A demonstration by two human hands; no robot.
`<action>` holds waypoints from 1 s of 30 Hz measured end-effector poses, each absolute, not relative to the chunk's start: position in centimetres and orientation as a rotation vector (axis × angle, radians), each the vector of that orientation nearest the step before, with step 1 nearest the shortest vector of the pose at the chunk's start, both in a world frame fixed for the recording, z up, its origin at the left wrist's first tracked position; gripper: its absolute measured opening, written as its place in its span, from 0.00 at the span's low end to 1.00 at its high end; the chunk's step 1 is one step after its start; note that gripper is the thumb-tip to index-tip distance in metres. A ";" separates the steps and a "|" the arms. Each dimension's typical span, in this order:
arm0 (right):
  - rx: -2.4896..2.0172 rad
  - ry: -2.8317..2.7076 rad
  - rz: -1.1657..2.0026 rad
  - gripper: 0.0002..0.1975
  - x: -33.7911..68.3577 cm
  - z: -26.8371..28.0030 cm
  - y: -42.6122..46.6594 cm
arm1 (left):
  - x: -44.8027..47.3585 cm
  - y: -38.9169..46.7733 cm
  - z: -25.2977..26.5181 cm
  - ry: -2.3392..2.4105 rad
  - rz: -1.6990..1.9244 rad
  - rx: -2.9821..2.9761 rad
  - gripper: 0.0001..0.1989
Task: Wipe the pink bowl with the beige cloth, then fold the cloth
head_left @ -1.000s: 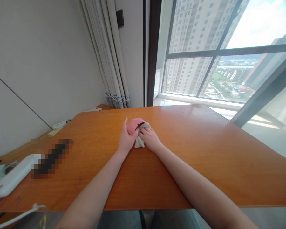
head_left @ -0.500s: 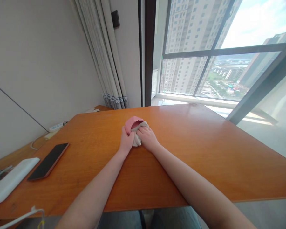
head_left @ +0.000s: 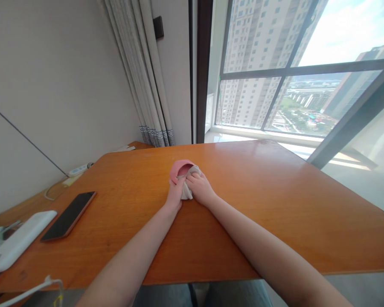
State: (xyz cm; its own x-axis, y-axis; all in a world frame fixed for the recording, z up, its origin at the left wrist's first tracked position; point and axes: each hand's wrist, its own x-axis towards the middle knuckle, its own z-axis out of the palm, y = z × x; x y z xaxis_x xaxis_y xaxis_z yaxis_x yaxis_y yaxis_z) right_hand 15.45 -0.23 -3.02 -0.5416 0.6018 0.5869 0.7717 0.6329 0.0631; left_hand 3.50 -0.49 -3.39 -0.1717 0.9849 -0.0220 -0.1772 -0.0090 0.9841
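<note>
A small pink bowl [head_left: 176,169] is tilted in front of me, its dark hollow facing right and toward me. My left hand [head_left: 176,192] is closed on its near left side, thumb on the rim. A pale grey cloth [head_left: 187,192] is bunched against the bowl's opening and hangs down between my hands. My right hand [head_left: 201,186] is closed on the cloth, its fingers pressed in at the bowl's rim. Cloth and fingers hide part of the bowl's inside. Both hands are just above or on the wooden table [head_left: 243,183]; I cannot tell whether the bowl touches it.
On the left side of the table lie a dark phone [head_left: 68,216] and a white, flat, rounded device [head_left: 22,241]. A white cable [head_left: 35,290] crosses the near left corner. A power strip [head_left: 78,170] is by the wall. Curtains and a large window stand beyond the table.
The bowl has turned a little, and my left thumb has shifted up along its rim. My right hand and the cloth stay at the opening. The whole view has shifted slightly.
</note>
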 end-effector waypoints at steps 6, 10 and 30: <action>-1.054 -2.344 -0.358 0.11 15.7 -2.5 0.2 | 1.5 0.4 -2.5 1.304 1.407 1.274 0.17; -1.051 -2.395 -0.351 0.10 15.7 -2.3 0.0 | 0.0 0.7 -1.5 1.428 1.293 1.518 0.12; -1.140 -2.354 -0.431 0.10 14.7 -1.1 -1.7 | 0.0 -0.1 -0.6 1.413 1.463 1.572 0.14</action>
